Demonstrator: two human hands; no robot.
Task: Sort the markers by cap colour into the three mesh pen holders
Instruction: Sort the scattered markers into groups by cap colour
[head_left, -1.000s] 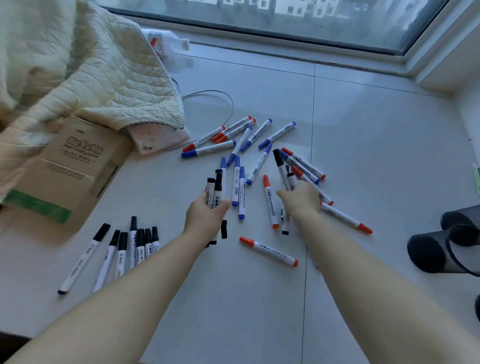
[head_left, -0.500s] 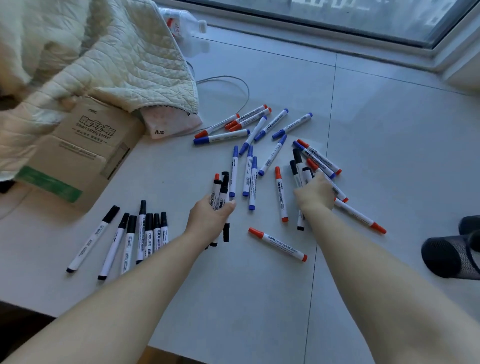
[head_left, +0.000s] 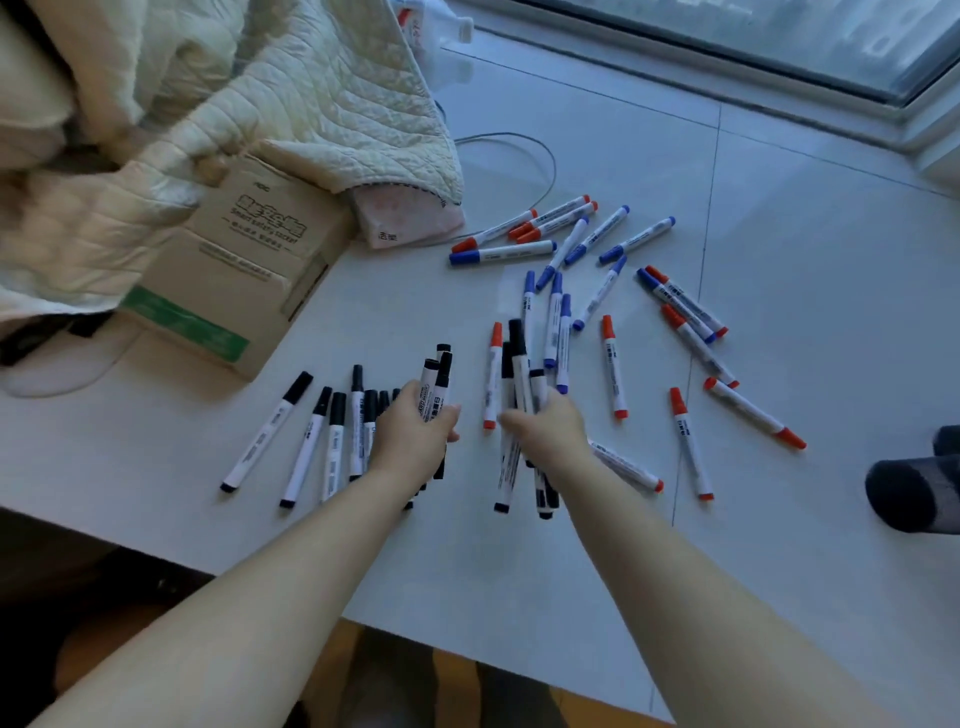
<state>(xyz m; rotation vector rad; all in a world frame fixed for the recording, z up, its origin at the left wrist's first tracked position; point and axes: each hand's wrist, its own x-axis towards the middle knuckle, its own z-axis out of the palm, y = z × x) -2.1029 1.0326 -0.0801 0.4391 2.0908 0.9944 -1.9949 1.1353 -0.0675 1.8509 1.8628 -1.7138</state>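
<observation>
The person's left hand (head_left: 413, 428) grips a small bunch of black-capped markers (head_left: 438, 382), with the caps pointing away from the person. The right hand (head_left: 548, 428) grips another bunch of black-capped markers (head_left: 521, 371) the same way, and their back ends stick out below the hand. The two hands are near each other but do not touch.

Just to the left of the left hand, a row of black-capped markers (head_left: 317, 436) lies side by side on the white floor (head_left: 805, 218). Blue-capped markers (head_left: 553, 325) and red-capped markers (head_left: 613, 366) lie mixed up beyond the hands and off to the right.

A cardboard box (head_left: 244, 275) sits on the left, partly under a cream quilt (head_left: 249, 88). A thin cable (head_left: 540, 156) loops on the floor behind the pile. A foot in a dark sock (head_left: 909, 493) is at the right edge
</observation>
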